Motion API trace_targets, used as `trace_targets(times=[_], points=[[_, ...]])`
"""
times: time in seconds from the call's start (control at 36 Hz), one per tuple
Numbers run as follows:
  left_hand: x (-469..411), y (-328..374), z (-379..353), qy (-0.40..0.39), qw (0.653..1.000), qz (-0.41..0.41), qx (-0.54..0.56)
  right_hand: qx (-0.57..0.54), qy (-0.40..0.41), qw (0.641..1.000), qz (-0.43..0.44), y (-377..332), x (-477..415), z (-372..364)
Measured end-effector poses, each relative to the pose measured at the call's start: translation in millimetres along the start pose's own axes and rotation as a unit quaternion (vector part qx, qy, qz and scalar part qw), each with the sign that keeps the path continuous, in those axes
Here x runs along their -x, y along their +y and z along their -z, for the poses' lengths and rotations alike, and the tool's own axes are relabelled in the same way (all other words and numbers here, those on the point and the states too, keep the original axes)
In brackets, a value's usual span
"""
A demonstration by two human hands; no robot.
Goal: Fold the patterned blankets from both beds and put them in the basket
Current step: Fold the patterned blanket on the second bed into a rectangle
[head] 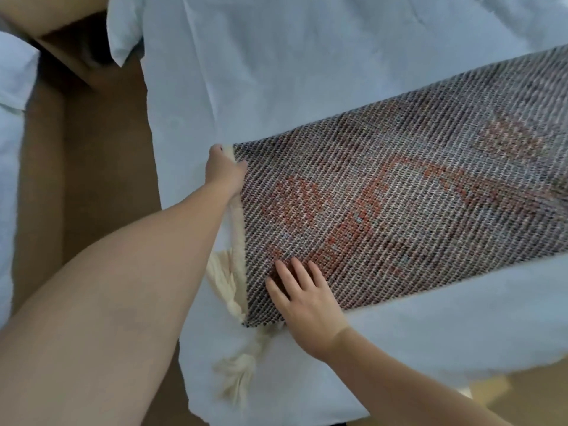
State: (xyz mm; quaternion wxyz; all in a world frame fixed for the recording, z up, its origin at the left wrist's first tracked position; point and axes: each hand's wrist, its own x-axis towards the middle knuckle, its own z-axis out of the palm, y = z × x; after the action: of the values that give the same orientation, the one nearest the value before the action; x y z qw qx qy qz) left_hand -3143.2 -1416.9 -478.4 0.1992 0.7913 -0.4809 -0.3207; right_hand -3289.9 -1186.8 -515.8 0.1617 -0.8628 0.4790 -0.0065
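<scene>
- Head view, far left: a second bed (12,124) in white shows at the frame edge, with brown floor (92,186) between it and the near bed (276,72).
- Left hand (224,170), arm stretched out, pinches the far corner of the blanket (415,204), thumb on top of the weave.
- Cream fringe (236,373) trails from the blanket's left edge onto the bed, bunched in tassels.
- Right hand (304,299) lies flat on the blanket's near corner, fingers straight and spread.
- Blanket, a dark weave with an orange pattern, lies as a long band across the white bed and runs off the right edge.
</scene>
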Motion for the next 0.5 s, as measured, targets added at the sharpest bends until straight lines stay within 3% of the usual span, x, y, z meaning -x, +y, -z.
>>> trace_targets(times=[0.19,0.31,0.5], points=[[10,22,21,-0.017,0.993,-0.108,0.040,-0.109,0.145,0.983,0.005,19,9,39],[25,59,37,-0.047,0.993,-0.107,0.036,-0.184,0.192,0.961,-0.074,32,35,98],[62,153,67,-0.089,0.986,-0.136,0.044,-0.211,0.289,0.919,-0.165,52,96,194]])
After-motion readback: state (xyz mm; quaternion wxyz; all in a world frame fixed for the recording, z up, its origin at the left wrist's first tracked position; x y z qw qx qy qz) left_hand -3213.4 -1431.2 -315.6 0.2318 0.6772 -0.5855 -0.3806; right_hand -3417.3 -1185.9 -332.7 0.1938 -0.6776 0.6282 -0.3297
